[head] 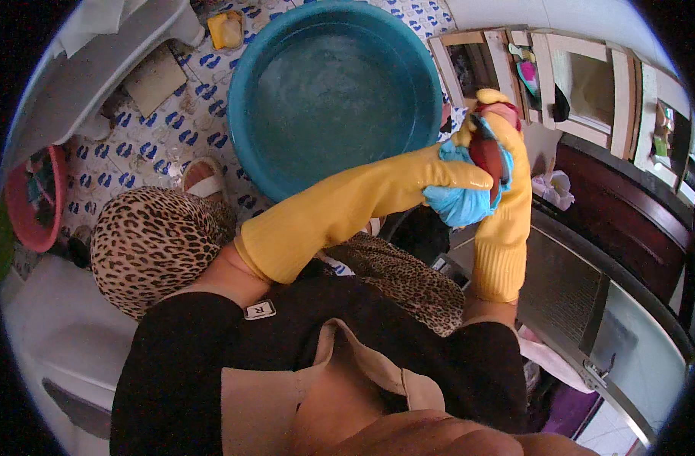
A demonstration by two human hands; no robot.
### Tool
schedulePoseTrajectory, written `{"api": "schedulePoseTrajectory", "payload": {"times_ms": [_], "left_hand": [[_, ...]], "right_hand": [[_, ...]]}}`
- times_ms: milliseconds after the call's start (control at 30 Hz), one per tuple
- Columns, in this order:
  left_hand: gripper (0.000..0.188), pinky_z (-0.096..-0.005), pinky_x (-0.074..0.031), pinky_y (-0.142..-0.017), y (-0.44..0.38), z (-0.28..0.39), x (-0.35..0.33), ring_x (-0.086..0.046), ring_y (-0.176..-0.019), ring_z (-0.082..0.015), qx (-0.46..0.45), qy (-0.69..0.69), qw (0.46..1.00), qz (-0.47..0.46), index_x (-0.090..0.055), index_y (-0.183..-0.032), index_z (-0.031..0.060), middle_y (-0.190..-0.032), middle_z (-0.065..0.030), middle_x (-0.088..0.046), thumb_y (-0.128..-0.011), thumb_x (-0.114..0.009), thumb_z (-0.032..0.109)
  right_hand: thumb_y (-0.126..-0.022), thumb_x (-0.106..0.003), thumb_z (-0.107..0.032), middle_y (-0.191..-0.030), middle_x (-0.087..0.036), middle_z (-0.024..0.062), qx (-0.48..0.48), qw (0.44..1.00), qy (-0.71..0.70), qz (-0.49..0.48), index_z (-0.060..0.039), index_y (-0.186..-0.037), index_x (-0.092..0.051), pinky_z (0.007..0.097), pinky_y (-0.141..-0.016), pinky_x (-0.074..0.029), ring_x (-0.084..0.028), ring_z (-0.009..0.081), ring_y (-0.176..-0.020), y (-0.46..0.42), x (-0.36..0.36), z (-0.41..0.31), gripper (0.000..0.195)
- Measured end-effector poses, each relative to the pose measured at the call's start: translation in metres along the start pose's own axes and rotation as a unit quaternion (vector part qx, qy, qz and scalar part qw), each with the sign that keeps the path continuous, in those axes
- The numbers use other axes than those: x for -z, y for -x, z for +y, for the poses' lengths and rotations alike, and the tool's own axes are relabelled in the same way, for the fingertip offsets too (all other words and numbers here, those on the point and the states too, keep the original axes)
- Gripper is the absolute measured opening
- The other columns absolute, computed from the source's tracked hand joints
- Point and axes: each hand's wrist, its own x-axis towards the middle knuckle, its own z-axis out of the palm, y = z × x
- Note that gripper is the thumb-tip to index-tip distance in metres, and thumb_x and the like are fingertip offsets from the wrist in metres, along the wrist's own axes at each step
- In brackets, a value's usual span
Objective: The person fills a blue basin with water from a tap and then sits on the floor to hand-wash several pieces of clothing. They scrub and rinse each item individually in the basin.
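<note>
Both my hands wear long yellow rubber gloves and meet to the right of the basin, above the floor. My left hand [464, 172] grips a wet-looking light blue cloth [461, 208], its thumb pressed along a dark red item [486, 158]. The cloth wraps partly around that item, whose kind I cannot tell. My right hand [500, 122] is closed around the upper end of the same red item, where a paler red part shows between its fingers. A large round teal plastic basin [240, 114] of cloudy water stands in front of me, left of both hands.
Blue footprint-patterned tiles [196, 137] cover the floor. A yellow block [226, 30] lies beyond the basin's left side. A pink basin [35, 242] with contents sits at far left. Wooden frames [581, 91] holding brushes line the right wall, near a glass-panelled door [632, 336].
</note>
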Motion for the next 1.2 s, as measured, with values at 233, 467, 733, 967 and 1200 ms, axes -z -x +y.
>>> {"api": "schedulePoseTrajectory", "payload": {"times_ms": [233, 467, 733, 967, 1200], "left_hand": [[0.079, -0.0362, -0.047, -0.103, -0.022, -0.043, 0.029, -0.059, -0.120, -0.0225, -0.089, -0.152, 0.977, 0.116, -0.052, -0.139, 0.0069, -0.130, -0.0113, -0.062, -0.071, -0.087, 0.027], [0.082, -0.0386, -0.047, -0.102, -0.049, -0.086, 0.090, -0.060, -0.119, -0.0233, -0.070, -0.278, 0.916, 0.281, -0.053, -0.137, 0.0087, -0.129, -0.0084, -0.064, -0.066, -0.089, 0.029], [0.059, -0.0361, -0.052, -0.091, -0.029, -0.076, 0.102, -0.067, -0.102, -0.0209, -0.117, -0.367, 0.835, 0.393, -0.066, -0.115, 0.0047, -0.110, -0.0082, -0.072, -0.066, -0.088, 0.028], [0.070, -0.0416, -0.053, -0.093, -0.020, -0.023, 0.105, -0.063, -0.113, -0.0228, -0.172, -0.133, 0.946, 0.240, -0.050, -0.139, 0.0066, -0.127, -0.0114, -0.063, -0.090, -0.069, 0.054], [0.041, -0.0401, -0.053, -0.096, -0.019, -0.001, 0.088, -0.066, -0.106, -0.0245, -0.186, 0.152, 0.957, 0.162, -0.061, -0.115, 0.0064, -0.111, -0.0103, -0.069, -0.097, -0.064, 0.043]], "right_hand": [[-0.085, -0.071, -0.017, -0.082, -0.066, 0.0056, -0.094, 0.971, 0.219, -0.001, -0.0062, -0.110, -0.068, 0.0308, -0.064, -0.052, -0.065, 0.0173, -0.071, -0.015, 0.009, 0.016, 0.027], [-0.084, -0.072, -0.019, -0.091, -0.069, 0.0034, -0.053, 0.917, 0.395, -0.008, -0.0047, -0.102, -0.073, 0.0290, -0.075, -0.052, -0.063, 0.0130, -0.081, -0.044, 0.011, 0.057, 0.023], [-0.085, -0.074, -0.015, -0.092, -0.072, 0.0033, 0.035, 0.911, 0.407, 0.059, -0.0045, -0.100, -0.075, 0.0273, -0.078, -0.051, -0.064, 0.0119, -0.084, -0.072, 0.027, 0.103, 0.019], [-0.085, -0.075, -0.012, -0.093, -0.070, 0.0047, 0.290, 0.919, 0.198, 0.182, -0.0017, -0.104, -0.070, 0.0277, -0.077, -0.052, -0.064, 0.0140, -0.083, -0.081, 0.027, 0.059, 0.022], [-0.090, -0.071, -0.007, -0.101, -0.067, 0.0057, 0.430, 0.841, 0.223, 0.239, -0.0039, -0.114, -0.066, 0.0277, -0.084, -0.052, -0.065, 0.0148, -0.091, -0.023, -0.057, 0.088, 0.024]]}}
